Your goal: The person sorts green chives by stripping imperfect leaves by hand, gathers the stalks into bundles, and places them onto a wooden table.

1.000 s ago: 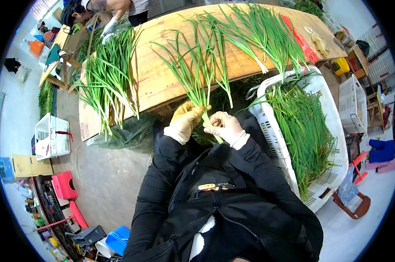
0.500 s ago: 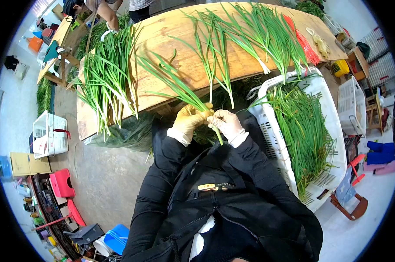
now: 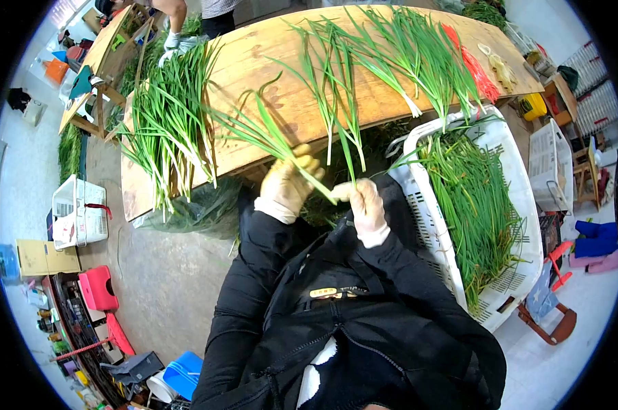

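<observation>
My left hand (image 3: pixel 288 186), in a yellowish glove, holds a green garlic stalk (image 3: pixel 279 140) by its lower part. Its leaves spread up and left over the table edge, and the pale stem end points at my right hand. In a whitish glove, my right hand (image 3: pixel 365 203) is closed in a pinch beside that stem end. A narrow green leaf (image 3: pixel 350 162) rises out of its fingers. Just beyond my hands, a few thin stalks (image 3: pixel 330 116) lie with their white ends over the table edge. A large pile of green garlic (image 3: pixel 176 113) lies to the left.
On the wooden table (image 3: pixel 254 65) are another green garlic bunch (image 3: pixel 418 58), red ties (image 3: pixel 467 61) and spare gloves (image 3: pixel 498 68). A white basket (image 3: pixel 521 253) of loose leaves stands at my right. Across the table, a gloved person (image 3: pixel 174 34) reaches by the pile.
My hands have moved apart from their close grip. The stalk in my left hand has tilted, and a leaf now stands up from my right hand. The other person's arm has shifted.
</observation>
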Motion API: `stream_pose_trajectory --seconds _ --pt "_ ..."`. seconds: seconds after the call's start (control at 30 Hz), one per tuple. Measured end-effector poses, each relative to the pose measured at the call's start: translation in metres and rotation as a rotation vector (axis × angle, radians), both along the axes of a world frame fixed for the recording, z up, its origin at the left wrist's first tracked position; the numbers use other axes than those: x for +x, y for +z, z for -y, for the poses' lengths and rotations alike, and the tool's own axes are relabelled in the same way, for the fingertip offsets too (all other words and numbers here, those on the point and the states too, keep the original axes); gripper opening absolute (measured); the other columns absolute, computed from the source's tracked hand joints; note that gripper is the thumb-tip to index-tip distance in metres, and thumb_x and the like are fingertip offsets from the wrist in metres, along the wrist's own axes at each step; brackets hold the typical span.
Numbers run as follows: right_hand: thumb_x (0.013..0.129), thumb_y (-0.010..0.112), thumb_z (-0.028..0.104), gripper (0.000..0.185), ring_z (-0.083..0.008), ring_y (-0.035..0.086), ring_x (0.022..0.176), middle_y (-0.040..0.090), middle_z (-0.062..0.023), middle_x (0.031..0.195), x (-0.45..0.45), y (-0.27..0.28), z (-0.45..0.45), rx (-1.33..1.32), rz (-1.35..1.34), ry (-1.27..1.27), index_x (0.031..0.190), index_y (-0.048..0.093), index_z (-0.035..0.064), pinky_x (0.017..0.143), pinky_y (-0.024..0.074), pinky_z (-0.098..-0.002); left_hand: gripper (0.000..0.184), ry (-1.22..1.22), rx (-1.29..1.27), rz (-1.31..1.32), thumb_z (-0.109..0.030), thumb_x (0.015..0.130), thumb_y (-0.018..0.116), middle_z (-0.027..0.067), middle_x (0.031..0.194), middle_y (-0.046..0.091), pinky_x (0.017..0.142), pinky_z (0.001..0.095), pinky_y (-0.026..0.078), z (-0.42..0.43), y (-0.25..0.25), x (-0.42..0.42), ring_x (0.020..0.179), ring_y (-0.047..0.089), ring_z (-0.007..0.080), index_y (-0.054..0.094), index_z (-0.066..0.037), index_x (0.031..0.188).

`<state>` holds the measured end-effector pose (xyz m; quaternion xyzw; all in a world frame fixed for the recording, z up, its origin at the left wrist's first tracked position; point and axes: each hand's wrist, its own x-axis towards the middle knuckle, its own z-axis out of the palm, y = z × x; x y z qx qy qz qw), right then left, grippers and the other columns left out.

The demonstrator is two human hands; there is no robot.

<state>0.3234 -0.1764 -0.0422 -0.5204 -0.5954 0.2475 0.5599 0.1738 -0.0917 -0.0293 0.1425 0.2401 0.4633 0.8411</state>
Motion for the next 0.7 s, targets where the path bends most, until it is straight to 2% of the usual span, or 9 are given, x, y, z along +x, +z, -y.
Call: stream_pose_trajectory --seconds 0.17,0.23,0.27,0.33,0.37,0.4,0.53,0.63,0.7 --pt "0.083 0.045 0.016 0.013 -0.0259 0.051 0.071 0.053 -0.0079 0.076 0.033 -0.028 0.059 -0.039 0.531 0.231 0.077 0.052 0.0056 0.064 0.042 -0.0342 0.043 0.149 0.039 -0.25 -0.042 0.087 0.035 -0.0034 0.059 0.037 0.038 0.0173 0.028 -0.032 0.022 -0.039 0.045 0.031 0.0054 0.049 -0.004 0.101" --pt "0.08 0.046 0.018 0.015 -0.0262 0.051 0.077 0.053 -0.0102 0.077 0.051 -0.024 0.072 -0.316 1.02 0.556 0.08 0.055 0.0059 0.068 0.0428 -0.0337 0.039 0.276 0.077 -0.496 -0.041 0.081 0.05 -0.0051 0.061 0.039 0.035 0.0159 0.024 -0.035 0.051 -0.042 0.042 0.029 0.0034 0.051 -0.006 0.099" --pt "0.081 0.045 0.019 0.018 -0.026 0.052 0.081 0.055 -0.0107 0.081 0.064 -0.036 0.071 -0.801 0.959 0.687 0.084 0.056 0.0048 0.071 0.0431 -0.0319 0.038 0.316 0.094 -0.663 -0.039 0.078 0.057 -0.0053 0.062 0.041 0.035 0.0153 0.024 -0.041 0.055 -0.043 0.042 0.029 0.0023 0.051 -0.006 0.098" --pt "0.082 0.044 0.017 0.019 -0.0267 0.053 0.082 0.056 -0.0123 0.085 0.08 -0.029 0.06 -0.436 0.673 0.704 0.086 0.057 0.0033 0.074 0.0433 -0.0311 0.056 0.251 0.367 -0.805 -0.032 0.066 0.07 -0.0004 0.071 0.05 0.04 0.0167 0.032 -0.054 0.047 -0.046 0.049 0.04 0.0043 0.047 0.002 0.105" --pt "0.085 0.043 0.019 0.022 -0.0195 0.055 0.074 0.058 -0.0094 0.082 0.082 -0.025 0.041 -0.298 0.365 0.594 0.089 0.058 0.0032 0.067 0.045 -0.0272 0.058 0.293 0.413 -0.895 -0.03 0.066 0.07 0.0029 0.075 0.052 0.048 0.0196 0.037 -0.063 0.036 -0.037 0.057 0.044 0.0082 0.045 0.003 0.107" --pt "0.086 0.042 0.02 0.024 -0.0106 0.054 0.065 0.059 -0.0048 0.078 0.08 -0.007 0.03 -0.776 -0.234 0.34 0.09 0.059 0.0028 0.059 0.0442 -0.0218 0.06 0.335 0.458 -0.986 -0.028 0.066 0.07 0.0062 0.079 0.053 0.056 0.0225 0.042 -0.068 0.024 -0.024 0.065 0.049 0.012 0.044 0.004 0.109" --pt "0.085 0.037 0.047 0.047 -0.0048 0.044 0.052 0.057 0.0019 0.065 0.074 0.01 -0.042 -0.734 -0.256 0.167 0.083 0.06 0.0052 0.045 0.0339 -0.0181 0.041 0.087 0.393 -1.041 -0.007 0.064 0.069 0.0067 0.08 0.052 0.054 0.0257 0.043 -0.066 0.044 0.04 0.07 0.05 0.0116 0.044 0.0 0.096" --pt "0.084 0.043 0.043 0.043 -0.0036 0.043 0.046 0.058 0.0014 0.064 0.066 -0.01 -0.072 -0.807 -0.551 0.242 0.086 0.06 0.0042 0.039 0.0306 -0.0157 0.044 0.12 0.588 -1.176 -0.007 0.062 0.071 0.0114 0.08 0.056 0.06 0.0318 0.046 -0.063 0.043 0.061 0.074 0.055 0.0194 0.043 0.001 0.094" --pt "0.082 0.052 0.03 0.03 -0.0027 0.044 0.042 0.061 -0.0008 0.068 0.065 -0.017 -0.082 -0.741 -0.685 0.315 0.087 0.06 0.0016 0.036 0.0309 -0.0138 0.047 0.07 0.834 -1.654 -0.013 0.064 0.07 0.0185 0.083 0.058 0.068 0.0357 0.046 -0.07 0.028 0.059 0.079 0.058 0.0295 0.042 0.002 0.098"
